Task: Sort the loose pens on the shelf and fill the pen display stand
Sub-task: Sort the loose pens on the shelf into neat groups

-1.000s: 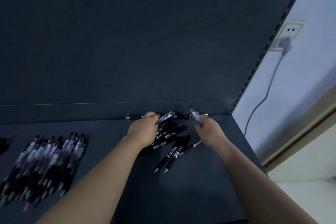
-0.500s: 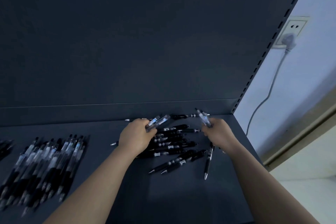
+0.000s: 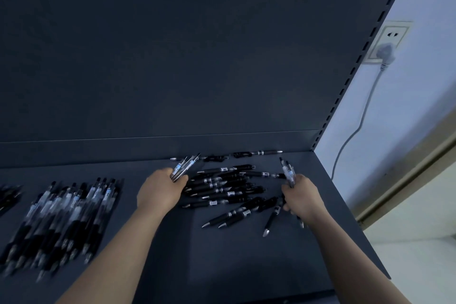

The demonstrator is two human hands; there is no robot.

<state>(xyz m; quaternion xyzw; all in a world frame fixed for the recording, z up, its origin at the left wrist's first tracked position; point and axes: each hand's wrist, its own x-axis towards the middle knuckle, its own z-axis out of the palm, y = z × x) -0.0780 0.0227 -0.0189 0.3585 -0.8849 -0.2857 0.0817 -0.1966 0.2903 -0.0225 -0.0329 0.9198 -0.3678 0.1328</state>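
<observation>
Two small bunches of clear-barrelled pens are being culled from the mix, as I read it from my end. The left hand (image 3: 160,195) curls round the left bunch (image 3: 185,166), which fans up toward the back panel (image 3: 172,57). The right hand (image 3: 302,198) clamps the right bunch (image 3: 288,172) nearly upright, with lower fingers seeming to catch another pen beneath (too blurred to be sure). Between the hands lies the black pile (image 3: 222,190), criss-crossed on the shelf (image 3: 246,266), and a few more pens (image 3: 246,155) lie along the back edge. Holding the clear ones clear of the pile keeps the kinds apart, I judge. Well to the left a sorted row (image 3: 66,217) lies side by side, tips toward the near edge, probably where these bunches belong. The pen display stand is not in view.

The shelf is dark matt metal with a slotted upright at its right end. Beyond it is a pale wall, where a grey plug (image 3: 386,53) sits in a socket (image 3: 392,39) and its cable (image 3: 357,126) trails down.
</observation>
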